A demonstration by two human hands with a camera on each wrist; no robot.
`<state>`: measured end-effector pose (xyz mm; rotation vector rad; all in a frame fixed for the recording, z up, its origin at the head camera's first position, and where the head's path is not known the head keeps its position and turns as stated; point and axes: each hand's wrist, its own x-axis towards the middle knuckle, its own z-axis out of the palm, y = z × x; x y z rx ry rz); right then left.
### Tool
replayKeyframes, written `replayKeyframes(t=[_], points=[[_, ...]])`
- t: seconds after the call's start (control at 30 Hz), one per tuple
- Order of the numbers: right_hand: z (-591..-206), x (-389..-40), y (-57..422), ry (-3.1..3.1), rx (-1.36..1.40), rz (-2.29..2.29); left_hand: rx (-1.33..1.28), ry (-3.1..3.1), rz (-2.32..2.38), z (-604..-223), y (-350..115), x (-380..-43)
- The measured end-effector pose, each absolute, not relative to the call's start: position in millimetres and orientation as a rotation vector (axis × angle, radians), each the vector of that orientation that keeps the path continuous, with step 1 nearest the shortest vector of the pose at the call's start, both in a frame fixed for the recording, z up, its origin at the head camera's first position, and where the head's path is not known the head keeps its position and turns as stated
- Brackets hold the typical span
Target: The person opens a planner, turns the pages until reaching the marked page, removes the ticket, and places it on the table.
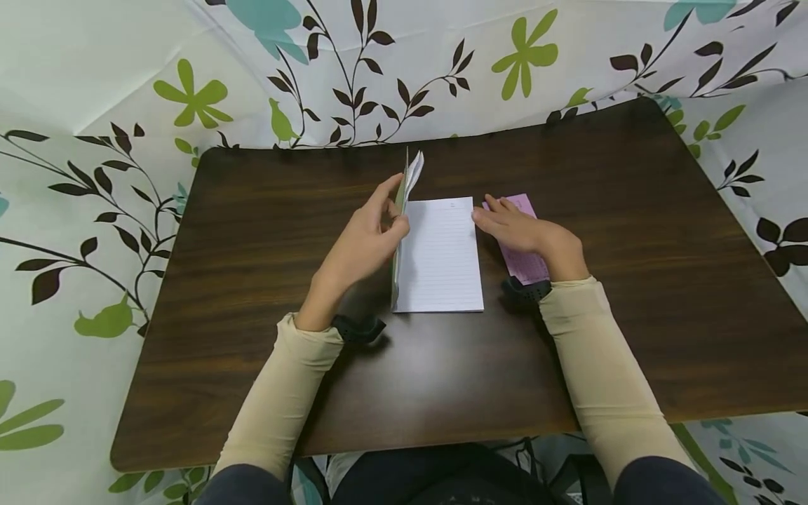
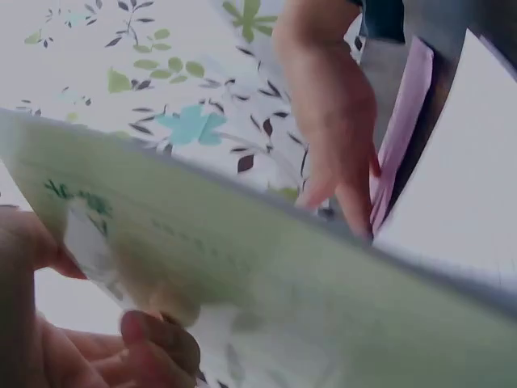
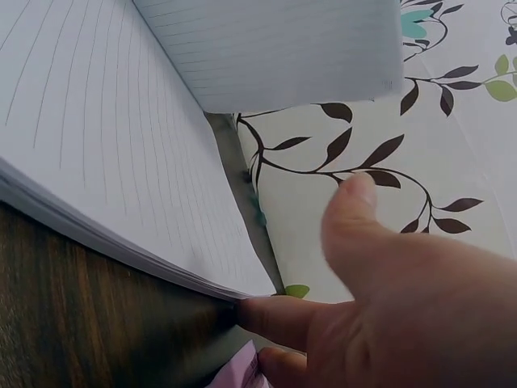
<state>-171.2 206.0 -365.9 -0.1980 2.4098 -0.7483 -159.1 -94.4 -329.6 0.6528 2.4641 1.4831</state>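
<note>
An open notebook (image 1: 442,259) with lined white pages lies in front of me. Its green cover (image 2: 202,234) stands raised on the left, with a loose leaf (image 1: 413,172) beside it. My left hand (image 1: 362,242) holds that cover, its thumb and fingers at the edge. At the page's right side, my right hand (image 1: 520,228) has its fingers extended, a fingertip touching the notebook's edge in the right wrist view. Partly beneath this hand lies a pink paper pad or slip (image 1: 527,266); the hand hides some of it.
The dark wood table (image 1: 265,210) carries the notebook and pink paper near its middle. A cloth (image 1: 442,84) printed with leaves hangs behind the table and at its sides. Black straps (image 1: 360,328) sit on both wrists.
</note>
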Motion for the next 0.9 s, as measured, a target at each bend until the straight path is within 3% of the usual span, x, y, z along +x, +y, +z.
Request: replayKeyframes(t=[0.4, 0.9], points=[[-362.2, -171.8, 204.9, 2.401, -0.172, -0.752, 0.500, 2.570, 1.321, -339.1, -33.3, -146.5], [-365.2, -174.9, 215.0, 2.336, -0.182, -0.868, 0.446, 2.823, 0.803, -378.7, 26.0, -140.5]])
